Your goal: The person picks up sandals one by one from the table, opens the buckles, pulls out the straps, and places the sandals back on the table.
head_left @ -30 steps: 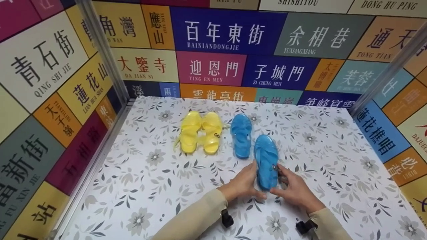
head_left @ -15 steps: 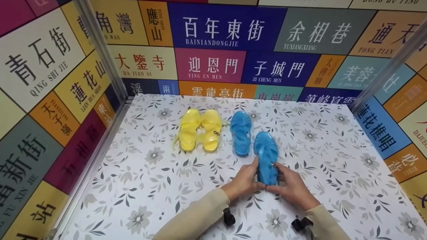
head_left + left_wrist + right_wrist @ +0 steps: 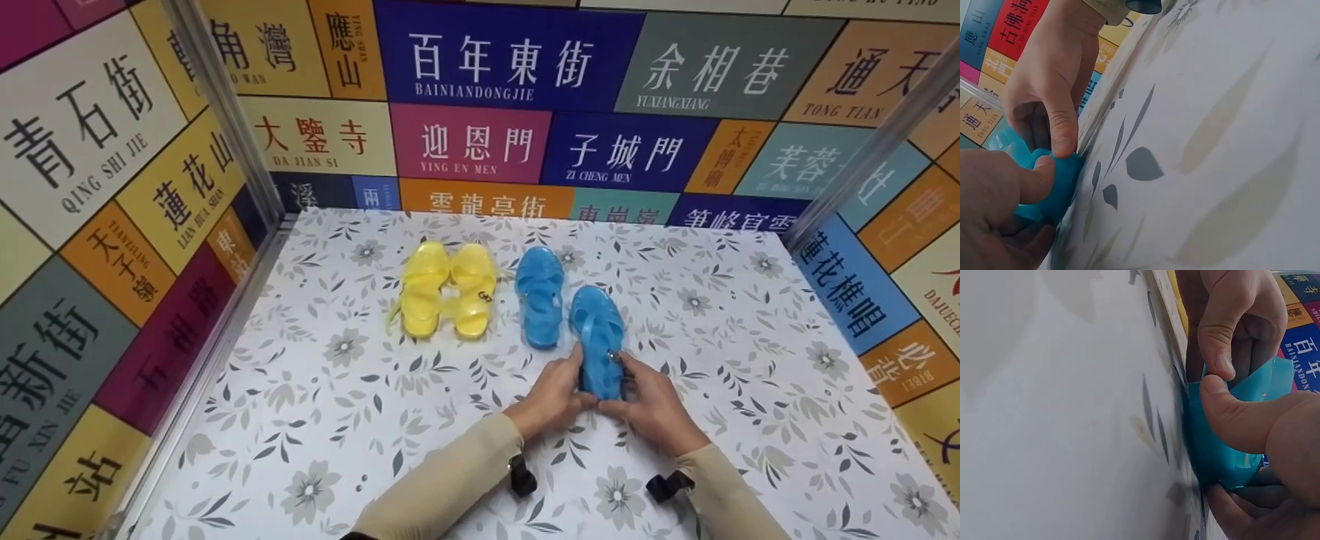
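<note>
A blue jelly sandal [image 3: 596, 322] lies on the patterned tabletop, toe pointing away from me. Its heel end is held between both hands. My left hand [image 3: 553, 396] grips the left side, and my right hand [image 3: 658, 403] grips the right side near a small metal buckle. Both thumbs press on the heel, almost meeting, as the left wrist view shows on the blue heel [image 3: 1064, 180]. Fingers wrap the sides in the right wrist view, around the heel [image 3: 1213, 439]. The matching blue sandal [image 3: 540, 300] sits just left of the held one, slightly farther back.
A pair of yellow sandals [image 3: 424, 289] stands side by side, left of the blue ones. White tabletop [image 3: 300, 390] with grey flowers and leaves surrounds them. Colourful panels with Chinese lettering [image 3: 510, 56] wall in the back and both sides, with metal posts [image 3: 225, 112] at the corners.
Both hands have slid the held blue sandal a little forward, bringing it closer to level with its mate. The thumbs have drawn together at the heel. The yellow sandals stay put.
</note>
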Demonstrator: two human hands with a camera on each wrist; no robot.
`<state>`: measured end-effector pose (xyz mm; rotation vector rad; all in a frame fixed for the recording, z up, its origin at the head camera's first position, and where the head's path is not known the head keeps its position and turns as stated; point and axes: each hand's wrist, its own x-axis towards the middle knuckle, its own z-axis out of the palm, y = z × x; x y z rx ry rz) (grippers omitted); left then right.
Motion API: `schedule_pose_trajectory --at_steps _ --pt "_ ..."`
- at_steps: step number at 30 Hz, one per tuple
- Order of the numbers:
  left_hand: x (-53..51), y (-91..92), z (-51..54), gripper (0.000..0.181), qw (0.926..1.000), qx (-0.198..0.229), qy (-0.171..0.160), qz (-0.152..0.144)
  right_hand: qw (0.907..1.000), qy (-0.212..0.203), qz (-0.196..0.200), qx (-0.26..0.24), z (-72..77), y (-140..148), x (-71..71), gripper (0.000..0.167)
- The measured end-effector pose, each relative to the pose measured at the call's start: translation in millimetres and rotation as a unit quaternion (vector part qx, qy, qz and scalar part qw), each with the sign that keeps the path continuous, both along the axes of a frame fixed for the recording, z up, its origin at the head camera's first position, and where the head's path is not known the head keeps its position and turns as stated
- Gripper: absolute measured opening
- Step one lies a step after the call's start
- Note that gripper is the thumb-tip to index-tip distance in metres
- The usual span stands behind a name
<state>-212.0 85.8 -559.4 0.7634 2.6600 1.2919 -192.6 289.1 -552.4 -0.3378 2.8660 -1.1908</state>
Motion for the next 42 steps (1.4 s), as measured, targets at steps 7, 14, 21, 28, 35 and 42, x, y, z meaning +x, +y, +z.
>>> schedule_pose_trajectory --at_steps 7,14,21,28,35,42 --pt "-6.1 7.9 -2.7 0.092 0.9995 -0.005 -0.002 0.031 0.9981 -0.052 -0.01 -0.03 0.8 -2 -13.2 0.094" --pt "-16.9 13.7 -7.0 0.091 0.9974 0.042 0.022 0.055 0.9994 -0.01 -0.018 0.029 0.4 -1 -30.6 0.094" --pt "-22.4 19.4 -13.4 0.081 0.9944 0.052 0.044 0.081 0.9992 -0.008 -0.033 0.019 -2.8 -1 -44.2 0.092" --pt "-30.2 23.8 -11.7 0.072 0.9909 0.083 0.026 0.103 0.9985 -0.029 -0.047 0.0 -1.6 -2 -53.7 0.093" --pt "-36.8 28.9 -6.5 0.063 0.9873 0.097 0.018 0.124 0.9965 -0.053 -0.06 -0.024 2.3 -5 -63.1 0.095" --pt "-34.5 32.6 -9.3 0.081 0.9909 0.083 0.013 0.105 0.9947 -0.06 -0.058 -0.06 -0.7 -6 -65.6 0.094"
